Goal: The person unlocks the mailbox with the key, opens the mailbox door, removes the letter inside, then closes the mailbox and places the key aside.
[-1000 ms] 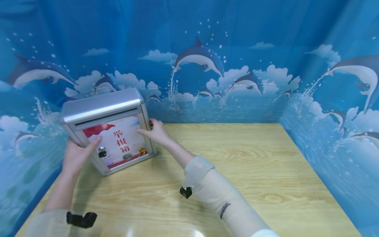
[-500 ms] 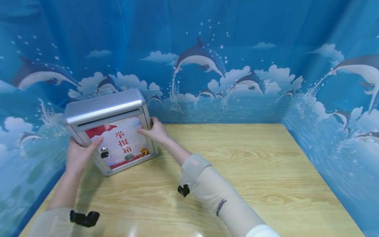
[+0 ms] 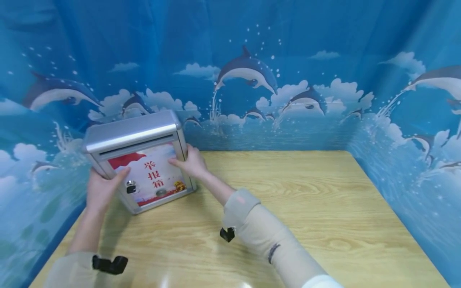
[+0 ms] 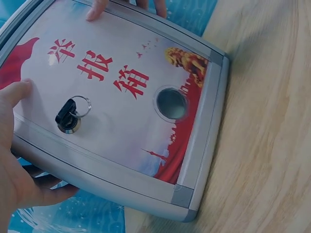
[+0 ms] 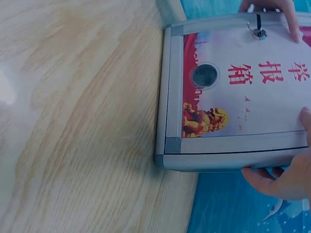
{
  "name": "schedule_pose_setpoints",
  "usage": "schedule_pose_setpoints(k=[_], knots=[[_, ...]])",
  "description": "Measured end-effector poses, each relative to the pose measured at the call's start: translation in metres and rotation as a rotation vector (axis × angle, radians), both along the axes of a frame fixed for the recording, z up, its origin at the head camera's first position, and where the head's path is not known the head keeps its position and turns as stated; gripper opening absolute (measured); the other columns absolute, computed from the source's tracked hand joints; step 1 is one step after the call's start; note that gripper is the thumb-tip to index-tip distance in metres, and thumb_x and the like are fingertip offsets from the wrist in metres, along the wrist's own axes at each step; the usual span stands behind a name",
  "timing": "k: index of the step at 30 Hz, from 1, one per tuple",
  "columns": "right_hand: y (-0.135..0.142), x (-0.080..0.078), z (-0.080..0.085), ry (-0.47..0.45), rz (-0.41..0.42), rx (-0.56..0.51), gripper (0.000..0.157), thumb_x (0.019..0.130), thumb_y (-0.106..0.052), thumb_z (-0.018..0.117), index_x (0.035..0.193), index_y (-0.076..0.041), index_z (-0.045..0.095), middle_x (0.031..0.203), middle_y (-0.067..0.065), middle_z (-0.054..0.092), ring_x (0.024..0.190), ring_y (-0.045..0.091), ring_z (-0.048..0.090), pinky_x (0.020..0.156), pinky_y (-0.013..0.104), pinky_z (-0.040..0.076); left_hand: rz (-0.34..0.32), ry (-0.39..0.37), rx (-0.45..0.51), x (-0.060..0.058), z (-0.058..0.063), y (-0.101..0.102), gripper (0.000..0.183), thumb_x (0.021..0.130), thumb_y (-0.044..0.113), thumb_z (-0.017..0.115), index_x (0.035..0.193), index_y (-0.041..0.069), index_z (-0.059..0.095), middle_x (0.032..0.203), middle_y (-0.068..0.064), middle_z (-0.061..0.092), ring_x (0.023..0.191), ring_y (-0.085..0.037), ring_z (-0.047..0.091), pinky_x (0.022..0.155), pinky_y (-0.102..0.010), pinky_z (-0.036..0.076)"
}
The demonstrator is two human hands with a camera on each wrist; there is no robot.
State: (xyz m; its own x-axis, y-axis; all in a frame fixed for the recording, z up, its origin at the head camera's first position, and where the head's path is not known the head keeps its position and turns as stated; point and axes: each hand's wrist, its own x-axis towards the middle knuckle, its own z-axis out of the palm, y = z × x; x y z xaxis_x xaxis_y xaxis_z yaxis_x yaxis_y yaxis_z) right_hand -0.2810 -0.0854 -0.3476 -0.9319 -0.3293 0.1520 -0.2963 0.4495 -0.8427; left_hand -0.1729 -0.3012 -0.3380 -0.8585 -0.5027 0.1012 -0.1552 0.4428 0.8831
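Note:
A silver metal report box (image 3: 153, 168) with a slot near its top and red Chinese characters on its white front stands at the left of the table, turned slightly. My left hand (image 3: 102, 188) grips its left side, thumb on the front panel and fingers behind. On the opposite side my right hand (image 3: 192, 163) holds the box the same way, thumb over the front edge. A key (image 4: 65, 111) with a ring sits in the lock on the front. Beside it is a round window (image 4: 171, 103), low on the panel. The back of the box is hidden.
The wood-grain table (image 3: 288, 208) stretches to the right and front. Blue curtains (image 3: 306, 48) printed with dolphins rise behind and on both sides, close to the back of the box. Black wrist mounts (image 3: 109, 265) show at the sleeves.
The box and both hands appear slightly farther right in the head view, along with the whole background. Both hands keep the same grip on the box.

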Motion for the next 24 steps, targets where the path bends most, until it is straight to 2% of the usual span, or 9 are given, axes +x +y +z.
schedule_pose_setpoints(k=[5, 14, 21, 24], knots=[[-0.001, 0.003, -0.001, 0.009, -0.019, 0.010, 0.072, 0.080, -0.041, 0.071, 0.135, -0.007, 0.042, 0.117, 0.010, 0.053, 0.104, 0.021, 0.054, 0.086, 0.034, 0.047, -0.014, 0.004, -0.013, 0.001, -0.001, -0.001, 0.081, 0.083, 0.046, 0.064, 0.141, 0.005, 0.026, 0.136, -0.020, 0.040, 0.121, -0.035, 0.040, 0.102, -0.049, 0.030], [0.002, 0.004, -0.002, -0.013, -0.026, 0.009, 0.074, 0.078, -0.043, 0.071, 0.136, -0.008, 0.041, 0.117, 0.010, 0.052, 0.103, 0.021, 0.054, 0.086, 0.036, 0.047, -0.013, 0.002, -0.002, 0.003, 0.001, 0.002, 0.085, 0.082, 0.046, 0.065, 0.142, 0.003, 0.022, 0.138, -0.022, 0.038, 0.122, -0.038, 0.039, 0.103, -0.051, 0.028], [0.010, 0.001, 0.007, 0.031, 0.022, -0.037, 0.053, 0.079, -0.035, 0.072, 0.120, -0.006, 0.053, 0.106, 0.007, 0.060, 0.094, 0.018, 0.059, 0.080, 0.030, 0.049, -0.024, 0.000, -0.007, 0.002, 0.007, 0.009, 0.088, 0.082, 0.050, 0.063, 0.144, 0.006, 0.020, 0.142, -0.020, 0.035, 0.126, -0.038, 0.036, 0.103, -0.053, 0.027], [0.013, 0.000, 0.011, 0.046, 0.032, -0.047, 0.051, 0.080, -0.033, 0.072, 0.118, -0.005, 0.053, 0.104, 0.007, 0.061, 0.093, 0.017, 0.060, 0.079, 0.029, 0.050, -0.012, 0.008, -0.003, 0.001, 0.010, 0.012, 0.086, 0.082, 0.049, 0.064, 0.143, 0.005, 0.022, 0.140, -0.020, 0.037, 0.125, -0.036, 0.037, 0.103, -0.051, 0.027]])
